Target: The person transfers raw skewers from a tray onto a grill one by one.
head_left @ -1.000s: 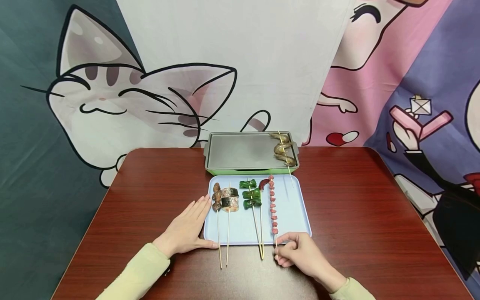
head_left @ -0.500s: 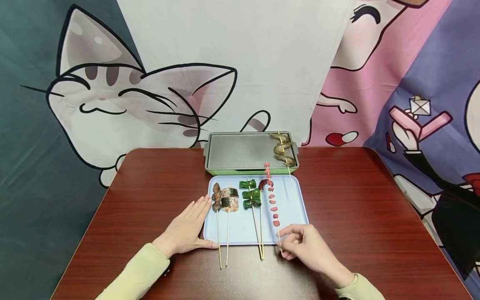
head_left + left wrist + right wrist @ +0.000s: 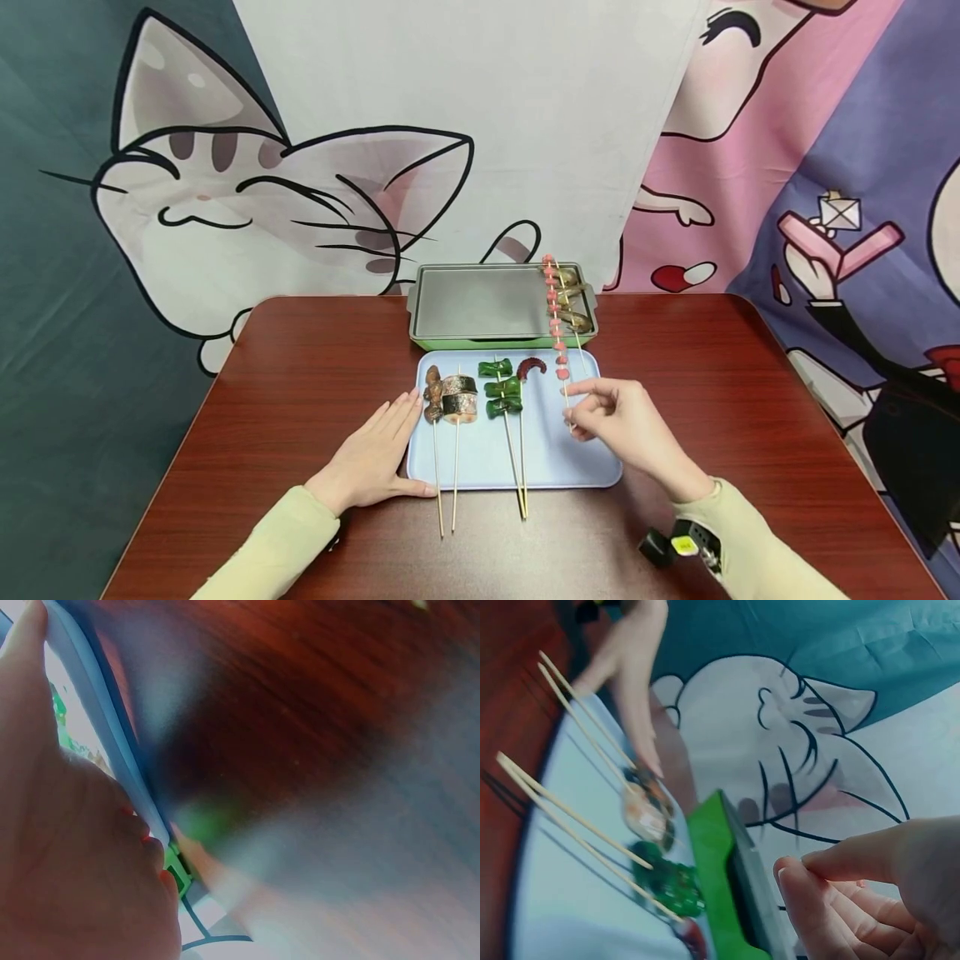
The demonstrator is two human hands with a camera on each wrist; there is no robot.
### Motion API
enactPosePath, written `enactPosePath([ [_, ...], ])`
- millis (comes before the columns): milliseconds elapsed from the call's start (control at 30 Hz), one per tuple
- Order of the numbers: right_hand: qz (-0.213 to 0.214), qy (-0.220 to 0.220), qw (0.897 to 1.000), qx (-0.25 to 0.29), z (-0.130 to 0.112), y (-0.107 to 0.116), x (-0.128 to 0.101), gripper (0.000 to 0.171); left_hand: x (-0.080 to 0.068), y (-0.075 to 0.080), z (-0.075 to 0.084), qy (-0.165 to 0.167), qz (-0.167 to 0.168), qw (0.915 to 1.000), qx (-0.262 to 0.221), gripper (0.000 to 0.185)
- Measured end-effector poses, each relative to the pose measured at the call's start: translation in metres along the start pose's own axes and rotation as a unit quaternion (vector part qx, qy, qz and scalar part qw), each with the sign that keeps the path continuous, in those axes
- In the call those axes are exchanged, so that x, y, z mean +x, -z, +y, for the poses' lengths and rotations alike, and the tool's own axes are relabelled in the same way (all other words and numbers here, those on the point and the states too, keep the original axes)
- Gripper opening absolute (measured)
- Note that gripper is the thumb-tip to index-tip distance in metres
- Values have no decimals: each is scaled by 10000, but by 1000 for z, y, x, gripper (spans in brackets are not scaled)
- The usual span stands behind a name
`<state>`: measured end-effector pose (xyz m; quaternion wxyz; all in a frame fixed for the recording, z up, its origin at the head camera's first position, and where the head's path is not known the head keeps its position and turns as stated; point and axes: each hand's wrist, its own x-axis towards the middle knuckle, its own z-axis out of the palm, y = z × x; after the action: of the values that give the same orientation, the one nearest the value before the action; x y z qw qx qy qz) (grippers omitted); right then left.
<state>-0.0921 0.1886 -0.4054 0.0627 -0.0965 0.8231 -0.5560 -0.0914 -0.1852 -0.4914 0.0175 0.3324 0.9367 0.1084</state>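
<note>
My right hand (image 3: 618, 417) pinches the bare stick of a skewer of small pink meat pieces (image 3: 556, 321). Its upper part reaches over the right side of the grill pan (image 3: 480, 304), just left of the shrimp skewer (image 3: 567, 300). In the right wrist view, thumb and forefinger of that hand (image 3: 855, 900) meet, and the pink skewer is mostly hidden. With fingers straight, my left hand (image 3: 375, 458) rests against the left edge of the light blue tray (image 3: 562, 467). The left wrist view shows the back of this hand (image 3: 82, 847) along the tray rim (image 3: 112, 727).
On the tray lie a brown meat skewer (image 3: 433, 396), a fish-like skewer with dark skin (image 3: 460, 398), a green pepper skewer (image 3: 502, 388) and a dark red curled tentacle skewer (image 3: 531, 367). Several sticks overhang the front rim. The brown table (image 3: 712, 400) surrounds it.
My right hand has lifted the pink skewer off the tray and carried it forward, from the tray to over the grill pan's right side. The left hand has stayed put.
</note>
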Motion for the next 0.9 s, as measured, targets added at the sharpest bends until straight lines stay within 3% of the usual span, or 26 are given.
enactPosePath([
  [300, -60, 35, 9996, -274, -5, 16, 42, 31, 1, 1, 0, 38, -130, 9999, 71, 123],
  [533, -216, -421, 9983, -349, 2, 14, 69, 32, 0, 2, 0, 2, -68, 10000, 53, 121],
  [900, -360, -1072, 9931, -306, 16, 12, 96, 33, 2, 6, 3, 123, -333, 9993, 126, 121],
])
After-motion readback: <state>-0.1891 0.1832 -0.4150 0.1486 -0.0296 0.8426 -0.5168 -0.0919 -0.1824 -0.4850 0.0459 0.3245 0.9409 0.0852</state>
